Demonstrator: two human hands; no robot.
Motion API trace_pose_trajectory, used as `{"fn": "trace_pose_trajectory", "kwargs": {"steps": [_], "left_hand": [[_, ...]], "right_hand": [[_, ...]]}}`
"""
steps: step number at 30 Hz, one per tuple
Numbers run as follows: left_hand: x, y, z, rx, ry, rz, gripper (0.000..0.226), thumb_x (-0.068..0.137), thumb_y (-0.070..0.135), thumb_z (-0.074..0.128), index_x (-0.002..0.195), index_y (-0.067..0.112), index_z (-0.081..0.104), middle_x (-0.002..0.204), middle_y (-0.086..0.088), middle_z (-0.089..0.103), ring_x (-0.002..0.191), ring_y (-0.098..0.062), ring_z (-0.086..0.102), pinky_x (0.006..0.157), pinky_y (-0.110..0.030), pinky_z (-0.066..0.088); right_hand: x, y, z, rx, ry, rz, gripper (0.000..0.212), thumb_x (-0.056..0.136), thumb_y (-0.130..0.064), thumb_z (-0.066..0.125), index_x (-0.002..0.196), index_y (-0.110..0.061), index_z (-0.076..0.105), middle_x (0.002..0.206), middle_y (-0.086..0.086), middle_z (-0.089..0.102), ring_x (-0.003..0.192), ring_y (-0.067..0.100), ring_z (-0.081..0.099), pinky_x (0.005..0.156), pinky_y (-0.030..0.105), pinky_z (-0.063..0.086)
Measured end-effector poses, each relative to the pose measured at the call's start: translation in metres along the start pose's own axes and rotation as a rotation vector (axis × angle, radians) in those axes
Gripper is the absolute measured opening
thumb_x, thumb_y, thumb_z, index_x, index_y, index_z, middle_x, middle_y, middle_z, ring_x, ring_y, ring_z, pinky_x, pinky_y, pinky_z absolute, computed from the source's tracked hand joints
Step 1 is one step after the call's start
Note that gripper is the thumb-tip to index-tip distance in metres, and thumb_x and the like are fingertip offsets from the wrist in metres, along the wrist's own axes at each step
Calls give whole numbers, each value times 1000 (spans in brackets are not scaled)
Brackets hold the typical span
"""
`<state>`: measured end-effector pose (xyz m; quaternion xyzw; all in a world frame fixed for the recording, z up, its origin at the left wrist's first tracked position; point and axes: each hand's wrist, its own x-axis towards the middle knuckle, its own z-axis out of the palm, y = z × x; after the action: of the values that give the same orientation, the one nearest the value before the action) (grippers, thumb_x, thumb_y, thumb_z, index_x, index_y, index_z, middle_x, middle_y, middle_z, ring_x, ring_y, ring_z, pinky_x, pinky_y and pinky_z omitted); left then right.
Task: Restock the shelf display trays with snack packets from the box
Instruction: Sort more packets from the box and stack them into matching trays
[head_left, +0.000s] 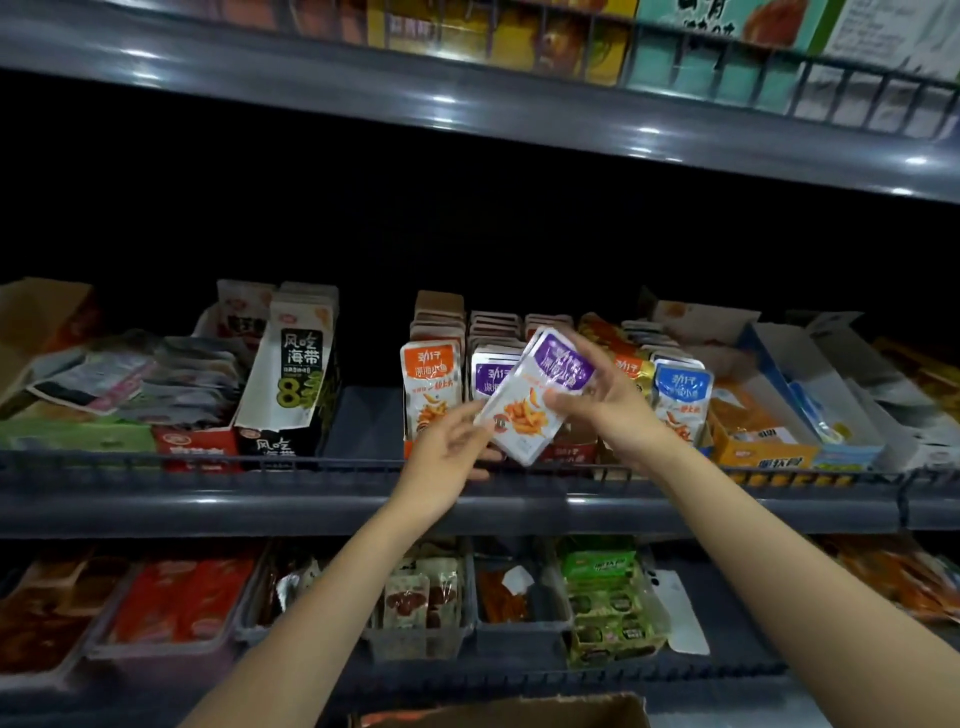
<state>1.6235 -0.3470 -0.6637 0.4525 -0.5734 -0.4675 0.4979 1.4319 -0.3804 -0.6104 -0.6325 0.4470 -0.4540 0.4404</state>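
We hold a small stack of purple packets (535, 395) with both hands, tilted so its purple top leans to the right, just in front of the display trays on the middle shelf (208, 501). Our right hand (608, 400) grips the stack from the right, with the thumb pressed on the front face and the fingers curled behind the upper edge. Our left hand (452, 447) holds the lower left corner, thumb along the edge and fingers tucked beneath. Behind the stack stands a row of matching purple packets (491, 371), with a row of orange packets (431, 384) to its left and blue packets (681, 389) further right, all upright in their trays. The open cardboard box (498, 712) sits at the bottom edge of the view, below our forearms.
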Motion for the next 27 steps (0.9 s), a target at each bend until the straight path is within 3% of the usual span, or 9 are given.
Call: {"fn": "trace_pose_trajectory", "kwargs": {"steps": [3, 6, 11, 14, 17, 21, 27], "left_hand": [[13, -2, -11, 274, 132, 160, 47, 92, 33, 58, 137, 29, 43, 119, 14, 55, 107, -4, 56, 88, -27, 50], [22, -4, -14, 428, 82, 182, 55, 91, 36, 59, 141, 31, 37, 119, 20, 47, 113, -3, 50, 91, -26, 46], [32, -12, -12, 603, 27, 161, 66, 90, 32, 61, 147, 27, 27, 147, 8, 38, 132, -12, 39, 106, -40, 41], [34, -15, -11, 662, 18, 150, 67, 91, 33, 59, 148, 27, 24, 148, 7, 37, 133, -13, 38, 105, -39, 40], [34, -17, -11, 690, 20, 157, 68, 91, 34, 58, 149, 27, 22, 150, 7, 34, 135, -12, 36, 106, -39, 40], [32, -15, -10, 642, 23, 182, 67, 92, 30, 59, 148, 28, 23, 146, 8, 40, 131, -11, 40, 99, -29, 40], [24, -13, -12, 637, 22, 202, 67, 90, 35, 59, 148, 28, 25, 149, 7, 37, 135, -12, 37, 107, -40, 40]], "right_hand": [[23, -4, -2, -44, 71, -49, 72, 82, -1, 67, 140, -29, 34, 122, 0, 57, 103, 13, 62, 69, 20, 57], [40, -3, 1, -93, 50, -39, 70, 82, 0, 66, 136, -30, 34, 108, -9, 58, 94, 6, 62, 65, 17, 56], [53, 12, 13, -277, -79, -72, 70, 81, 1, 68, 139, -24, 39, 109, -15, 51, 104, 8, 56, 69, 18, 56], [55, 22, 16, -544, -113, -171, 71, 80, -10, 72, 139, -31, 40, 122, -11, 46, 115, 7, 48, 92, 26, 51], [59, 30, 15, -837, -92, -253, 75, 79, -25, 74, 143, -32, 35, 144, -5, 35, 135, 14, 27, 113, 37, 28], [58, 34, 17, -931, -168, -236, 81, 83, -32, 70, 148, -35, 23, 157, -8, 17, 145, 14, 11, 115, 34, 12], [46, 27, 15, -958, -117, -254, 79, 86, -37, 66, 149, -33, 19, 158, -7, 13, 146, 15, 8, 119, 40, 14]]}}
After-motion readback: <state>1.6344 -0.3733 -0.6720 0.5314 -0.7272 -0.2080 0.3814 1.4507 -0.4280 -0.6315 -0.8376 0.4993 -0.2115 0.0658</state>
